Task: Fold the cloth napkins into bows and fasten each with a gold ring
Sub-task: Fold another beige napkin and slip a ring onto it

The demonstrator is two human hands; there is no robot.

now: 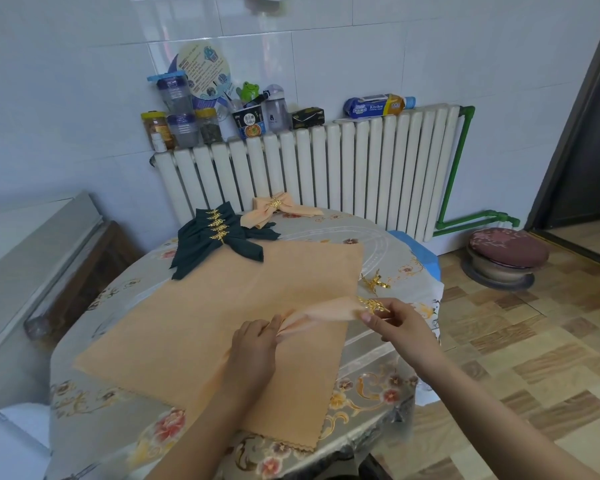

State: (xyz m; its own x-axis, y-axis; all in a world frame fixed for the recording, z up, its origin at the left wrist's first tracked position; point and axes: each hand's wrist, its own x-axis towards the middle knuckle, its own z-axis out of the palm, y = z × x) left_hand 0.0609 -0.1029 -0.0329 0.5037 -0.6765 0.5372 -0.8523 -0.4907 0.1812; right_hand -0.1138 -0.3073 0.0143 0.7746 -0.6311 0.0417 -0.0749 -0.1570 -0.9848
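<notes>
**Ring going onto a gathered peach napkin**

A tiled kitchen corner with a white radiator behind a round worktop under a floral plastic cover. A flat peach napkin lies spread across it, likely as the next one to fold. On top of it, the left hand pinches the gathered middle of a second, folded peach napkin, keeping the pleats bunched so they cannot spring apart. The right hand holds a gold leaf ring at that napkin's free end, its grip closed on the ring, seemingly to slide it toward the pinch. A spare gold ring waits just beyond. Finished green bows and a peach bow are parked at the far edge, out of the way.
</notes>
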